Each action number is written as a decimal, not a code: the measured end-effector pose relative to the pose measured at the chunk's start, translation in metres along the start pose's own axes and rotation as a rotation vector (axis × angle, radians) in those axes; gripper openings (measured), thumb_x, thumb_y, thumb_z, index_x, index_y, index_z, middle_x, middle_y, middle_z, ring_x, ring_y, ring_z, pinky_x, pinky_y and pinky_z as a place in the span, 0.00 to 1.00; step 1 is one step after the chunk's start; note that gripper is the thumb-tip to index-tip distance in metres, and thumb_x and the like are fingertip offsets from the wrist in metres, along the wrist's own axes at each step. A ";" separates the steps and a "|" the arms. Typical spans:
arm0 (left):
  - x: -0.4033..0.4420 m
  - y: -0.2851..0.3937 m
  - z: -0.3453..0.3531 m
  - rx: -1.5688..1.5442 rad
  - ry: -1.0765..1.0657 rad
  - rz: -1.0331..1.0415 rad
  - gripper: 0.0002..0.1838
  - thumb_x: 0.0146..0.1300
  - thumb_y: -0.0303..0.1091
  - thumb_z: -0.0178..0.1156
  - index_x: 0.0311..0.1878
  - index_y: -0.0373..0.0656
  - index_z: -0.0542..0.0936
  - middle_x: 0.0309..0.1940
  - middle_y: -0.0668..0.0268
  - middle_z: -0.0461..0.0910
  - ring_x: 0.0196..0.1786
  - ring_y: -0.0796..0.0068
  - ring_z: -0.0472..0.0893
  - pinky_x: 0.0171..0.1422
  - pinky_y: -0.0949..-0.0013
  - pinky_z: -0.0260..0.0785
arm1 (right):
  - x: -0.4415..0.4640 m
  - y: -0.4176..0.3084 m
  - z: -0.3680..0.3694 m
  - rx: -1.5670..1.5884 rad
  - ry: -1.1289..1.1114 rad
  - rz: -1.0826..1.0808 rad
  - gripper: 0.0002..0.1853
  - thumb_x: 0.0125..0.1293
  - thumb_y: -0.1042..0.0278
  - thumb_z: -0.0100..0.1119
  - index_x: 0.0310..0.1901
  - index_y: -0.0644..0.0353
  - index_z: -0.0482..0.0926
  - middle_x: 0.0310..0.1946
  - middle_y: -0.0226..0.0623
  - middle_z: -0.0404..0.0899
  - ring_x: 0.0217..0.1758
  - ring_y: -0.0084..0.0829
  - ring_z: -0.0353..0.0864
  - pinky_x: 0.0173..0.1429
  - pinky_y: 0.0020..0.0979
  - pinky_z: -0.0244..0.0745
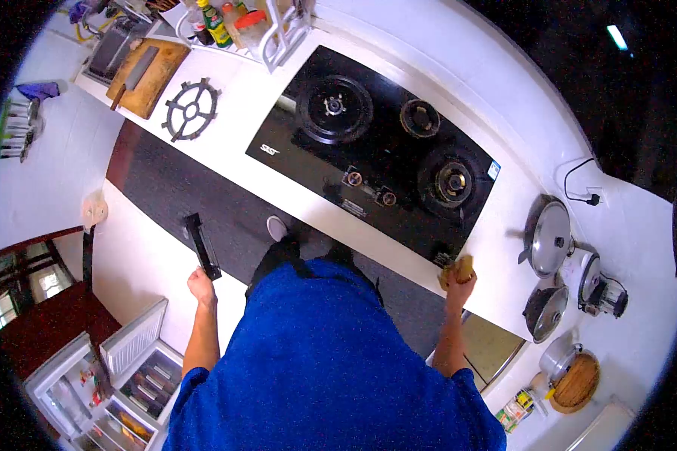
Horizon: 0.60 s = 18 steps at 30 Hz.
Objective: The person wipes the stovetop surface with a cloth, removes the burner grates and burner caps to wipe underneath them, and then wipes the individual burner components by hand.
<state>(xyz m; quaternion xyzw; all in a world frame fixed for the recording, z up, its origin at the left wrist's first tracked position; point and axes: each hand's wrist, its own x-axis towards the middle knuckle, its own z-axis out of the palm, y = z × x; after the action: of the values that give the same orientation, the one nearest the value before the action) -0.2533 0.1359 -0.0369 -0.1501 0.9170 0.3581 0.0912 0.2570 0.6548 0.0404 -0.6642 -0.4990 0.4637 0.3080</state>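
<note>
Left hand [201, 286]: fingers closed round lower end of black bracket [202, 246], held over floor [174, 179], left of hob [384, 154], well apart from it. Right hand [460, 286]: fingers curled, gripping yellowish sponge [465, 267] beside hob's near right corner; contact with worktop [496, 289] cannot be told. Worktop strip runs along hob's near edge; wider stretch lies between hob and round pan support [191, 110], to left. Lidded pan [551, 239] right of hob.

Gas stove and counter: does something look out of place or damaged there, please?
The round pot support lies on the white counter, left of the gas stove rather than on it, so it looks out of place. I see no clear spill or damage.
</note>
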 end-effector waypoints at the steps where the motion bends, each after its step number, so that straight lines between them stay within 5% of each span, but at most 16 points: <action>1: 0.002 0.005 -0.007 -0.028 -0.048 -0.071 0.23 0.76 0.39 0.52 0.29 0.30 0.82 0.22 0.58 0.81 0.24 0.69 0.75 0.33 0.60 0.68 | 0.009 0.020 0.016 -0.295 -0.021 -0.188 0.33 0.60 0.71 0.73 0.64 0.65 0.67 0.56 0.45 0.75 0.57 0.38 0.79 0.64 0.40 0.74; 7: 0.029 -0.005 -0.041 -0.181 -0.163 -0.255 0.25 0.77 0.39 0.49 0.25 0.32 0.79 0.17 0.61 0.77 0.12 0.72 0.66 0.16 0.62 0.57 | -0.021 -0.141 0.192 -0.277 -0.362 -0.518 0.23 0.70 0.66 0.65 0.64 0.64 0.72 0.53 0.43 0.81 0.56 0.35 0.81 0.63 0.37 0.74; 12: 0.035 -0.076 -0.065 -0.204 -0.168 -0.286 0.24 0.75 0.39 0.52 0.21 0.37 0.72 0.17 0.64 0.72 0.19 0.73 0.70 0.22 0.62 0.59 | -0.002 -0.251 0.319 -0.437 -0.533 -0.710 0.23 0.69 0.71 0.64 0.63 0.62 0.72 0.55 0.47 0.82 0.60 0.40 0.83 0.64 0.37 0.75; 18: -0.023 -0.086 -0.087 -0.251 -0.046 -0.390 0.24 0.76 0.41 0.51 0.21 0.41 0.71 0.14 0.68 0.68 0.13 0.76 0.64 0.16 0.66 0.53 | 0.090 -0.321 0.469 -0.542 -0.599 -0.930 0.26 0.62 0.69 0.70 0.61 0.60 0.74 0.53 0.49 0.83 0.59 0.49 0.83 0.62 0.40 0.77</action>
<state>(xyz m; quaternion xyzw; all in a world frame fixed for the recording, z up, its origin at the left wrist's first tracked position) -0.2076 0.0210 -0.0211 -0.3267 0.8165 0.4483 0.1600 -0.2912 0.8151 0.1143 -0.2725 -0.9014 0.3038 0.1446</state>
